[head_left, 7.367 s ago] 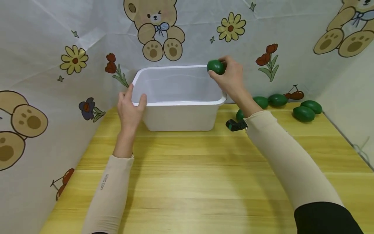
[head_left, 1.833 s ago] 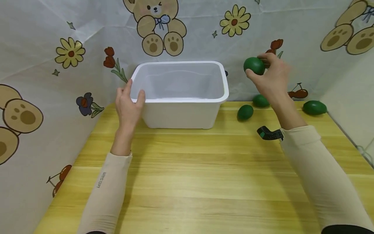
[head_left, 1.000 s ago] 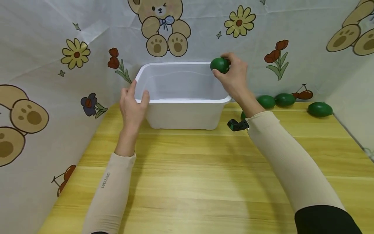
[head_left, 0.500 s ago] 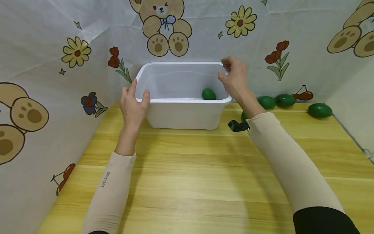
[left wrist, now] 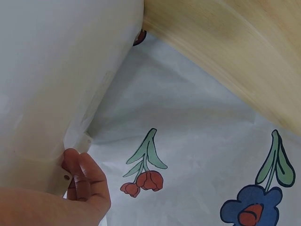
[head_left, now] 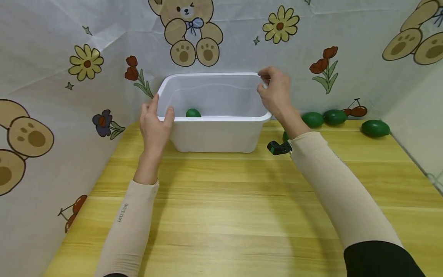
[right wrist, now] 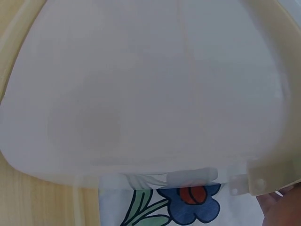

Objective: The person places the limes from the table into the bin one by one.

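A white plastic tub (head_left: 214,136) stands against the back wall sheet. Inside it, left of the middle, the top of a green oval fruit (head_left: 193,113) shows above the front rim. My left hand (head_left: 154,125) grips the tub's left rim, thumb over the front corner; in the left wrist view that hand's fingers (left wrist: 82,174) curl at the rim's outer side. At the back right corner, my right hand (head_left: 276,90) holds nothing, its fingers bent loosely over the rim and its thumb near the inner side. The right wrist view is mostly filled by the tub's outer wall (right wrist: 141,94).
Several like green fruits lie on the wooden table (head_left: 214,207) to the right: two side by side at the back, one fruit (head_left: 375,128) near the right edge, and one mostly hidden behind my right wrist. A printed sheet (head_left: 238,54) covers the wall behind.
My right hand has carried a green fruit from the right over the tub and let it go. The fruit has rolled leftward inside. My left hand has stayed on the rim.
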Demonstrator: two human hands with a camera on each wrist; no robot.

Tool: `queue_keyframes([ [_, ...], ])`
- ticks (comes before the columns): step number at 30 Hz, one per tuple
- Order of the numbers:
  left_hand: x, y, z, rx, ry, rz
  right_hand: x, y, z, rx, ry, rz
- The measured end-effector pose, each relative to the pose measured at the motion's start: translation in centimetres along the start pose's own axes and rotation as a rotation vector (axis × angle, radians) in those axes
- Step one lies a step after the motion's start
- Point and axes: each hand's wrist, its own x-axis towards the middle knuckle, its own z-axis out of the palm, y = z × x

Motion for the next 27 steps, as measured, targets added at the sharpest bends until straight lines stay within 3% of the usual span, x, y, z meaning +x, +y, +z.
queue_keyframes([
  [20, -0.31, -0.20, -0.38, 0.002, 0.009, -0.010, 0.08, 0.17, 0.70, 0.052, 0.017, 0.004],
  [27, -0.18, -0.11, -0.29, -0.005, 0.011, 0.012, 0.04, 0.38, 0.77, 0.061, 0.044, 0.012],
])
